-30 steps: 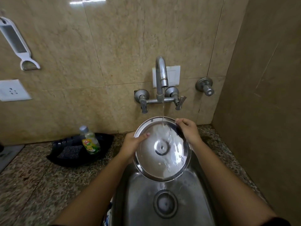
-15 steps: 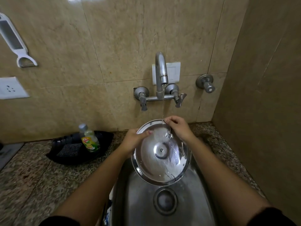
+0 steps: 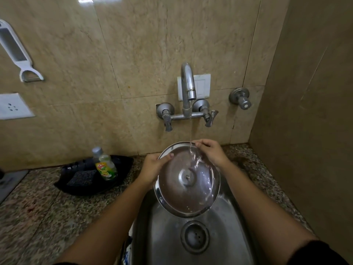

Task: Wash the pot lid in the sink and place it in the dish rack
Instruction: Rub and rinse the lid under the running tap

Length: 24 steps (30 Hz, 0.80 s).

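A round steel pot lid [image 3: 186, 186] is held tilted above the steel sink [image 3: 166, 236], its inner face toward me with a rivet at the centre. My left hand [image 3: 152, 167] grips its left rim, thumb over the edge. My right hand [image 3: 211, 153] pinches the top rim on the right. A thin stream of water falls from the tap [image 3: 188, 87] onto the lid's upper part and runs down it. No dish rack is in view.
A black tray [image 3: 76, 186] on the granite counter holds a dish soap bottle [image 3: 105, 165] and a dark scrub pad [image 3: 81, 177]. The sink drain [image 3: 194, 239] lies below the lid. A side wall [image 3: 305, 111] stands close on the right. A white peeler [image 3: 19, 52] hangs on the wall.
My right hand has slid left along the lid's top rim toward the water stream. The soapy film on the lid has rinsed off. The left hand keeps its grip.
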Each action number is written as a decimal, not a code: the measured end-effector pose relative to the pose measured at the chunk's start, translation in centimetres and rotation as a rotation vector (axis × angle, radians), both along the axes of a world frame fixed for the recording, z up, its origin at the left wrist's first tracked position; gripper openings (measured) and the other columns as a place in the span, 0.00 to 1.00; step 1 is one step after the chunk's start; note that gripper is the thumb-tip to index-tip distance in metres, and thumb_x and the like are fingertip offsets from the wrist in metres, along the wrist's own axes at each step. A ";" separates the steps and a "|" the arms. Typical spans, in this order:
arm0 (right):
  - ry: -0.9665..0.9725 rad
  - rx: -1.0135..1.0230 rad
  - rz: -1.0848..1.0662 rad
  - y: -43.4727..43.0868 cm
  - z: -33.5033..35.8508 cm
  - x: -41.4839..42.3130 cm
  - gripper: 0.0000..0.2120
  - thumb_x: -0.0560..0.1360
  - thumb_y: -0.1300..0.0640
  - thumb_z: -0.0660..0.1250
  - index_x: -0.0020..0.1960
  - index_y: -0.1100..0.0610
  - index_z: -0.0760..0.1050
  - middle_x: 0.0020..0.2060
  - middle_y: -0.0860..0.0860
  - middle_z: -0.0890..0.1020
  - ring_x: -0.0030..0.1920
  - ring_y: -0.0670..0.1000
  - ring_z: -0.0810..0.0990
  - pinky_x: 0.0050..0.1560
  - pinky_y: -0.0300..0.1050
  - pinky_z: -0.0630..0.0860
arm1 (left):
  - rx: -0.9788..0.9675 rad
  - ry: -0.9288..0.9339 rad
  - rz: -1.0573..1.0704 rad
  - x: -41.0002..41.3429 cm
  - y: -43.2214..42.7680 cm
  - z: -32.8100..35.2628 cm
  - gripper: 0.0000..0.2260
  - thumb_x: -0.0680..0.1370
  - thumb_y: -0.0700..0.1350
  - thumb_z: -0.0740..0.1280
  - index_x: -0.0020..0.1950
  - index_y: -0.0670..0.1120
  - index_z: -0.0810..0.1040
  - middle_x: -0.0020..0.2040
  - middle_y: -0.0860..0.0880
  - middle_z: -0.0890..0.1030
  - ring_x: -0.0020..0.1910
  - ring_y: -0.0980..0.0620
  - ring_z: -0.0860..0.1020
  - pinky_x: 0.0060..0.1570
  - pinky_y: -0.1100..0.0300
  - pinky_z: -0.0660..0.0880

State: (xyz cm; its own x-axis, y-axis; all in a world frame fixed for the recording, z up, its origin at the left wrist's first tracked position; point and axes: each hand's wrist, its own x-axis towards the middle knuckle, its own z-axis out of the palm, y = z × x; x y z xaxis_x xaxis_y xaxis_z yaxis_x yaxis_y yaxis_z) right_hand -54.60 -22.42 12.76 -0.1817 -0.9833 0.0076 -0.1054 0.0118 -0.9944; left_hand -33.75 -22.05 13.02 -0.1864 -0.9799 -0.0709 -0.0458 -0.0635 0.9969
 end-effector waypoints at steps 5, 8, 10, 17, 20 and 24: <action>0.053 -0.035 0.063 0.0 0.6 1.3 0.09 0.76 0.63 0.65 0.54 0.64 0.80 0.45 0.54 0.82 0.44 0.48 0.80 0.53 0.44 0.76 | 0.079 -0.052 -0.168 0.2 -0.2 0.4 0.08 0.72 0.39 0.72 0.49 0.37 0.83 0.42 0.42 0.86 0.40 0.45 0.84 0.40 0.57 0.80; 0.115 -0.060 0.190 0.0 1.3 2.9 0.09 0.74 0.64 0.68 0.53 0.66 0.80 0.40 0.50 0.82 0.41 0.43 0.80 0.48 0.34 0.75 | 0.060 -0.098 -0.220 -0.3 -0.7 0.9 0.12 0.71 0.37 0.72 0.53 0.36 0.82 0.48 0.38 0.85 0.44 0.44 0.83 0.46 0.55 0.79; 0.078 -0.041 0.150 0.0 1.2 2.3 0.09 0.73 0.61 0.70 0.52 0.63 0.81 0.41 0.50 0.83 0.43 0.46 0.81 0.50 0.37 0.76 | 0.053 -0.062 -0.189 0.0 -0.6 0.7 0.11 0.72 0.37 0.72 0.53 0.37 0.82 0.46 0.39 0.85 0.43 0.45 0.83 0.44 0.56 0.80; -0.160 0.169 -0.109 2.5 -1.3 -1.6 0.11 0.77 0.56 0.65 0.53 0.61 0.80 0.43 0.53 0.84 0.42 0.50 0.81 0.37 0.38 0.74 | 0.069 0.090 0.046 1.3 0.3 -0.2 0.07 0.73 0.39 0.71 0.49 0.39 0.83 0.41 0.43 0.85 0.38 0.47 0.83 0.37 0.57 0.79; -0.182 0.186 -0.131 3.4 -2.4 -1.4 0.13 0.78 0.52 0.64 0.52 0.60 0.81 0.44 0.53 0.84 0.42 0.50 0.80 0.38 0.40 0.72 | 0.023 0.088 0.071 1.6 0.9 -0.2 0.06 0.74 0.39 0.70 0.49 0.39 0.82 0.37 0.48 0.85 0.34 0.53 0.83 0.32 0.62 0.78; -0.179 0.064 -0.190 4.1 -3.2 -0.6 0.10 0.80 0.59 0.60 0.53 0.61 0.79 0.44 0.51 0.83 0.43 0.49 0.80 0.34 0.30 0.74 | -0.011 0.067 0.127 2.5 1.1 -0.7 0.04 0.75 0.42 0.70 0.47 0.43 0.83 0.41 0.46 0.85 0.39 0.50 0.84 0.37 0.59 0.79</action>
State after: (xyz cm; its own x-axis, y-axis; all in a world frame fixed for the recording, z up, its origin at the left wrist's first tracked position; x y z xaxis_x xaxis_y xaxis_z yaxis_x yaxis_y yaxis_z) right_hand -55.21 -18.27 9.54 -0.3564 -0.9287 -0.1027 0.0824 0.0783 -0.9935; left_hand -31.29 -20.94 12.33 -0.0647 -0.9966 -0.0517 0.0291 -0.0536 0.9981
